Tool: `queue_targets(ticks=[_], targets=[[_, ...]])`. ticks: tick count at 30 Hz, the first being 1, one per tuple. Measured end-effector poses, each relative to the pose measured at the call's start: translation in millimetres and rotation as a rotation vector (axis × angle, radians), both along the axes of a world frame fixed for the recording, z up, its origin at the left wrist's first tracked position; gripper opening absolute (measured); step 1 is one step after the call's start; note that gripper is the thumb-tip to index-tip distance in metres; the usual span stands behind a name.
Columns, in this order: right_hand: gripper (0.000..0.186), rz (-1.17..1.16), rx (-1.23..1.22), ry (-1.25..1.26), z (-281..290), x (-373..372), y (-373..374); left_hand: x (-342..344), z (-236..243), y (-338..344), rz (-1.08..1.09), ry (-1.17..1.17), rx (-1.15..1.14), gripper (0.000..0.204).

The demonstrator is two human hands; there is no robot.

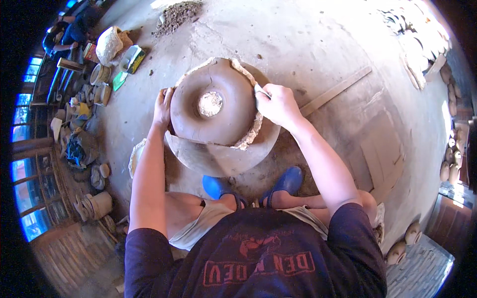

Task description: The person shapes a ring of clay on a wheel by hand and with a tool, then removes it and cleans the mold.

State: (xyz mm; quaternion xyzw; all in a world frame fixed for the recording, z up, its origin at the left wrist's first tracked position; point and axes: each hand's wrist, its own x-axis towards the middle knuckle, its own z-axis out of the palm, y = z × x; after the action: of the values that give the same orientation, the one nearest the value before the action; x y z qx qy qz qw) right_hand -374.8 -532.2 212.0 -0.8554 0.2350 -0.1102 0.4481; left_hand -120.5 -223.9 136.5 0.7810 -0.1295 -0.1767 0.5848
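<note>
A thick grey-brown clay form [233, 107], round with a deep hole in the middle, sits inside a rough-edged pale plaster mould [251, 136]. Cracks run through the clay near its far edge. Through the hole a white speckled surface shows. The mould stands on a round turntable [218, 161]. My left hand [162, 107] grips the left side of the mould, its fingers bunched at the edge. At the opposite rim my right hand [280, 105] is closed on a thin blade-like tool [261, 91], whose tip meets the gap between clay and plaster.
A wooden plank [338, 90] lies on the floor to the right. Crumbled clay [176, 19] is heaped at the far side. Tubs [101, 74], a white lump [109, 45] and tools crowd the left, where another person [74, 32] sits. Pots [412, 233] stand at the right.
</note>
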Motion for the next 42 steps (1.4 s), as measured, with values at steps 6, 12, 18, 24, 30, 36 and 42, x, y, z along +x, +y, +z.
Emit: queue_targets(ticks=[6, 12, 18, 24, 30, 36, 42], targets=[[0.037, -0.015, 0.026, 0.049, 3.2, 10.3, -5.2, 33.0, -4.9, -6.0, -0.062, -0.012, 0.086, 0.043], [0.035, 0.017, 0.057, 0.086, 5.5, 10.3, -10.8, 46.9, -5.3, -20.8, -0.114, -0.073, 0.203, 0.046], [0.032, 0.074, 0.066, 0.14, 20.9, 16.0, -15.4, 71.5, -20.2, -10.4, -0.21, -0.494, 0.27, 0.045], [0.033, 0.074, 0.034, 0.094, 10.9, 18.7, -17.9, 81.5, -16.6, -27.1, -0.141, -0.249, 0.292, 0.045], [0.033, 0.07, 0.008, 0.141, 10.3, 29.2, -26.5, 82.4, -7.2, -45.3, -0.157, -0.259, 0.361, 0.047], [0.035, 0.031, 0.085, 0.139, 1.5, 35.0, -37.0, 75.2, -1.6, -63.8, -0.184, -0.253, 0.342, 0.044], [0.04, 0.047, 0.033, 0.239, 8.6, 46.7, -41.6, 84.1, 0.7, -65.0, -0.185, -0.244, 0.401, 0.045]])
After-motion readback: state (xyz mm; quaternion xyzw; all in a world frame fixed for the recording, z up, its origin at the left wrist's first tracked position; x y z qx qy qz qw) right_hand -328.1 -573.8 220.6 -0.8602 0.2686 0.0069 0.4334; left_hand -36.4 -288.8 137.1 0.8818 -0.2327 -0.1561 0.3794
